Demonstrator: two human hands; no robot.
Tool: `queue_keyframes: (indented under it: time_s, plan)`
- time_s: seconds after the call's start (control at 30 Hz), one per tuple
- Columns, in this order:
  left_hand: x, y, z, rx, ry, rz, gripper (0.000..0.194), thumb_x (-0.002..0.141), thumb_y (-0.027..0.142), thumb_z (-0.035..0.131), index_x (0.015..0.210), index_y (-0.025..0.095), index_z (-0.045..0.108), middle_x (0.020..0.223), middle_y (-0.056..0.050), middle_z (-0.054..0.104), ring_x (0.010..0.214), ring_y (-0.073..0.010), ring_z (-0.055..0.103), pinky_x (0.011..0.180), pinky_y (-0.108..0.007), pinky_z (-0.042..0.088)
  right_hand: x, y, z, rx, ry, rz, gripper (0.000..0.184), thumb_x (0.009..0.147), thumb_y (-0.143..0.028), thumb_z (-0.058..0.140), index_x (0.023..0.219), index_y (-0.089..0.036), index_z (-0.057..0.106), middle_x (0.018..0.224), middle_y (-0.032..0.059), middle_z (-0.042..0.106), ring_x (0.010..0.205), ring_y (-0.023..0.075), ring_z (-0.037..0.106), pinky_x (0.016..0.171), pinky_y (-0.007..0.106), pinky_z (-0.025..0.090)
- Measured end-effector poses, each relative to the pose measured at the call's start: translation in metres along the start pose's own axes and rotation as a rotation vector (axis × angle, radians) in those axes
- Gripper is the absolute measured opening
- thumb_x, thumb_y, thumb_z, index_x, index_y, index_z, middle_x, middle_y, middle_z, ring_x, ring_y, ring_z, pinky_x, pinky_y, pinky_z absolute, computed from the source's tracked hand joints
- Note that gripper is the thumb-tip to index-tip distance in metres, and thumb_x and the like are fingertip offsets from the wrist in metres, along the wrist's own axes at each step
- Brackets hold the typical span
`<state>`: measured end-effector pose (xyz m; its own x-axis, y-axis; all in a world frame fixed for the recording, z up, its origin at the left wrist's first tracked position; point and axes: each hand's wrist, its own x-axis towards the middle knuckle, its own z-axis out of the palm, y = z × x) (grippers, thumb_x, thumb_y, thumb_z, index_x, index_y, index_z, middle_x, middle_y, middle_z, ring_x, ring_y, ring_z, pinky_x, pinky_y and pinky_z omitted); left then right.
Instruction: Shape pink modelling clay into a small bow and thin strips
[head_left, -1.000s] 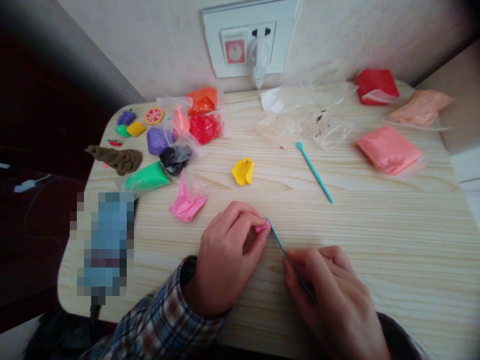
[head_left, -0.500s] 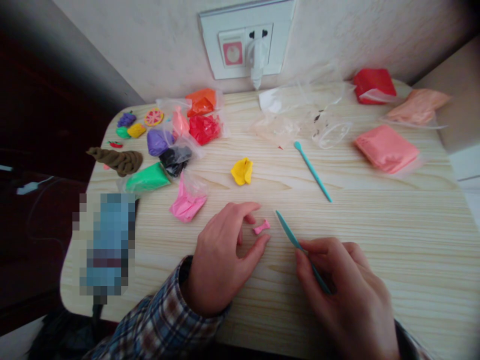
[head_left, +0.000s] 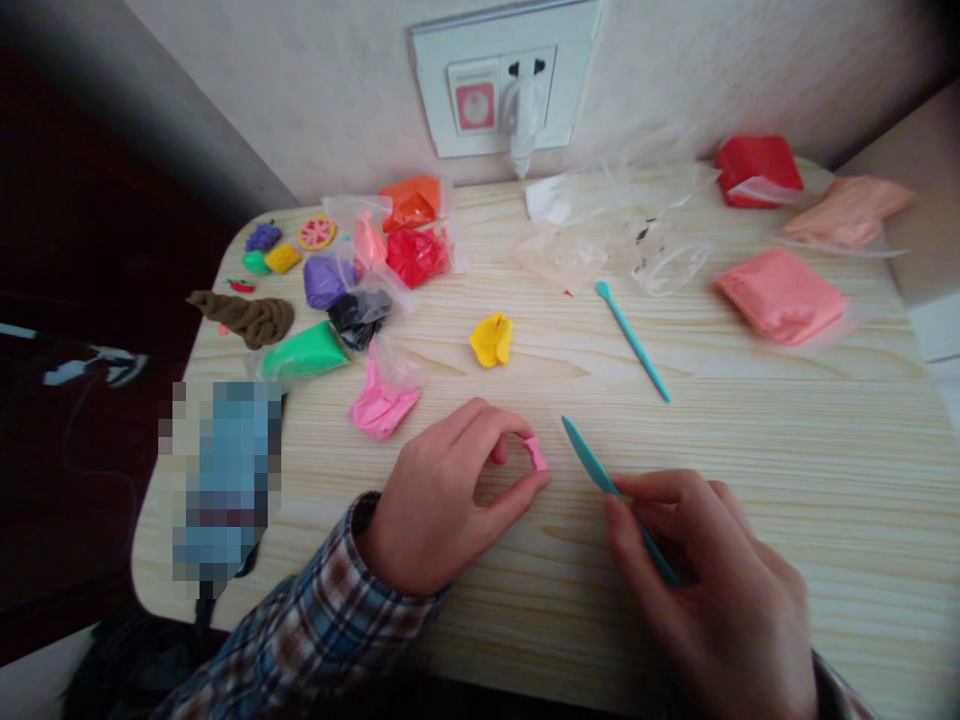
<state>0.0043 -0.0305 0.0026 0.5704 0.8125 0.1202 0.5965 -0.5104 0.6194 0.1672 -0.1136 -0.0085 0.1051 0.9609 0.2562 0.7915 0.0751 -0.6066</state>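
Note:
Between the thumb and forefinger of my left hand (head_left: pixel 454 500) is a small pink clay bow (head_left: pixel 535 454), gripped by its two ends. My right hand (head_left: pixel 712 570) holds a teal plastic clay knife (head_left: pixel 589 455) like a pen, its blade pointing up and left, apart from the bow. Beyond my hands lies a folded yellow clay piece (head_left: pixel 492 341). A second teal clay tool (head_left: pixel 634 342) with a rounded end rests on the table to the right of it. Left of centre sits an open bag of pink clay (head_left: pixel 384 402).
Bagged clay in several colours, such as green (head_left: pixel 306 352) and red (head_left: pixel 418 256), crowds the left. A brown twisted clay piece (head_left: pixel 251 316) and small clay fruits stand there too. Salmon clay (head_left: pixel 784 293) lies right. A blurred-out device (head_left: pixel 225 480) is at the left edge.
My left thumb and forefinger have closed on the pink bow, which has turned from lying slanted to nearly upright. The knife stays in my right hand. The whole view has shifted slightly.

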Motion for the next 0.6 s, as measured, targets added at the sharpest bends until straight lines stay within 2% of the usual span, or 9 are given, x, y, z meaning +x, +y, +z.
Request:
queue_keyframes:
  time_s: [0.13,0.23,0.3,0.4,0.47,0.6]
  plan:
    - [-0.005,0.002,0.007,0.091,0.074,-0.005,0.022,0.078,0.034,0.07,0.083,0.017,0.056,0.072,0.002,0.058,0.064,-0.0115,0.054,0.056,-0.023,0.043,0.001,0.0,0.0,0.0,-0.003,-0.002,0.009,0.089,-0.023,0.047,0.082,-0.022,0.052,0.058,-0.0032,0.062,0.051,0.0115,0.059,0.053,0.026,0.044]
    - [-0.005,-0.001,0.004,0.119,0.066,-0.042,0.035,0.07,0.043,0.075,0.081,0.016,0.055,0.071,0.002,0.058,0.061,-0.0117,0.053,0.052,-0.023,0.041,0.001,0.0,0.001,-0.006,-0.007,-0.006,0.009,0.089,-0.023,0.047,0.081,-0.022,0.052,0.057,-0.0035,0.061,0.051,0.011,0.059,0.054,0.025,0.044]
    - [-0.004,-0.004,-0.002,0.092,0.045,-0.052,0.039,0.069,0.042,0.077,0.089,0.015,0.057,0.073,0.001,0.058,0.062,-0.0118,0.053,0.051,-0.023,0.042,0.002,0.0,0.001,-0.008,-0.01,-0.007,0.01,0.089,-0.023,0.047,0.081,-0.022,0.051,0.057,-0.0037,0.061,0.051,0.0108,0.059,0.054,0.025,0.044]
    - [-0.002,-0.008,-0.009,0.046,-0.018,-0.015,0.031,0.076,0.027,0.072,0.104,0.018,0.06,0.08,0.001,0.058,0.064,-0.011,0.054,0.053,-0.022,0.043,0.001,-0.001,0.001,-0.002,-0.015,-0.01,0.01,0.089,-0.022,0.046,0.08,-0.022,0.051,0.057,-0.0042,0.061,0.049,0.0106,0.058,0.054,0.026,0.043]
    - [-0.002,-0.008,-0.009,0.028,-0.035,-0.002,0.019,0.08,0.019,0.067,0.099,0.02,0.063,0.082,0.0,0.058,0.066,-0.0106,0.054,0.056,-0.022,0.044,0.0,-0.001,0.001,-0.005,-0.011,-0.014,0.01,0.089,-0.021,0.046,0.08,-0.022,0.051,0.056,-0.0047,0.06,0.048,0.0103,0.058,0.054,0.026,0.043]
    - [-0.005,-0.004,0.0,0.027,0.008,0.023,0.004,0.082,0.018,0.063,0.085,0.018,0.063,0.081,-0.001,0.059,0.073,-0.0125,0.057,0.061,-0.023,0.046,-0.002,0.0,0.001,-0.03,0.002,-0.006,0.01,0.089,-0.022,0.047,0.08,-0.022,0.052,0.057,-0.0044,0.06,0.049,0.0105,0.057,0.055,0.026,0.042]
